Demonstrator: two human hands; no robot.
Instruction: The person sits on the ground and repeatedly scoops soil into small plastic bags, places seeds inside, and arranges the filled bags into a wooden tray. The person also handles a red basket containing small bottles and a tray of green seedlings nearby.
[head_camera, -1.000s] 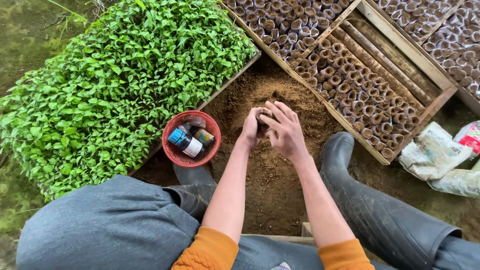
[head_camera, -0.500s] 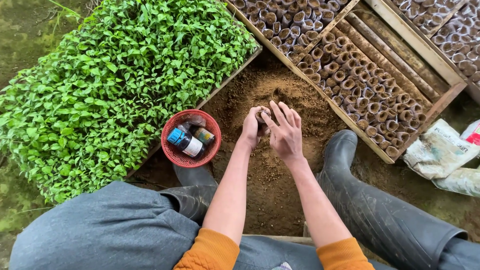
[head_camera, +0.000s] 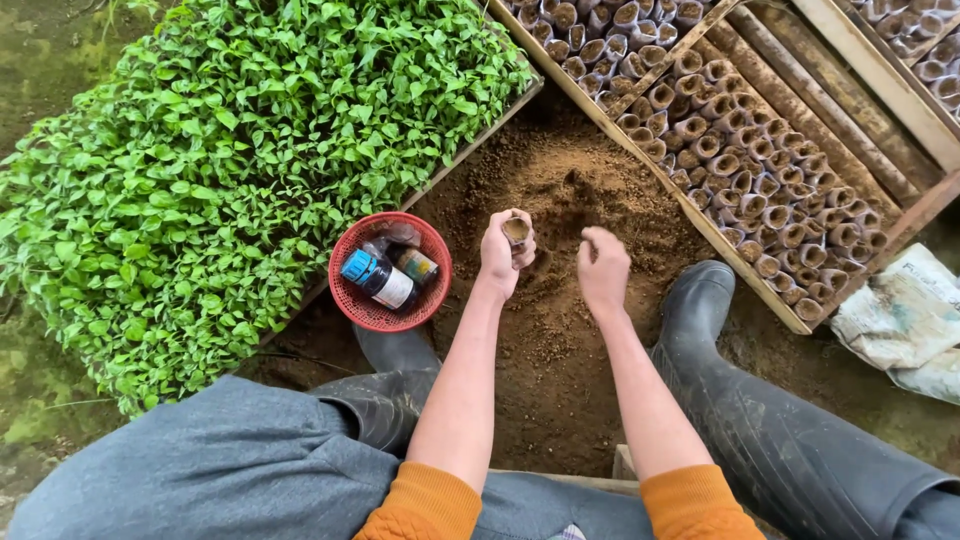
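Note:
My left hand (head_camera: 499, 252) grips a small soil-filled seedling pot (head_camera: 516, 230), held upright over the pile of loose brown soil (head_camera: 560, 200). My right hand (head_camera: 603, 270) hovers just to the right of it, apart from the pot, with its fingers curled inward; whether it holds soil I cannot tell. Both hands are above the soil between my two dark rubber boots (head_camera: 720, 380).
A red mesh basket (head_camera: 352, 295) with small bottles sits left of my hands. A tray of green seedlings (head_camera: 230, 170) fills the left. Wooden frames (head_camera: 720, 250) with several filled pots lie at the upper right. Crumpled sacks (head_camera: 900, 320) lie at the right edge.
My right hand has come off the pot and moved to the right. The left hand still holds the pot, now with its soil-filled top showing.

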